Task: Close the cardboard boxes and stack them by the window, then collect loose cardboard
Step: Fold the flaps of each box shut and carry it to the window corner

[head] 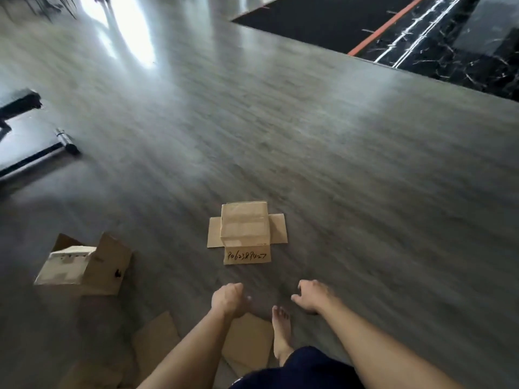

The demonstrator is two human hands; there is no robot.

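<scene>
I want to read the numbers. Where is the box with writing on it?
In the head view, the box with writing sits on the floor straight ahead, just beyond both hands, right of the open box.

A small cardboard box (243, 226) sat upside down on the floor, three flaps splayed flat, the nearest one bearing handwritten digits. To its left another open box (84, 266) lay tipped, one flap raised. Loose cardboard sheets (247, 342) lay flat nearer.

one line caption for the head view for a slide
Both empty hands, left and right, reach toward a flap-splayed cardboard box on the grey floor.
</scene>
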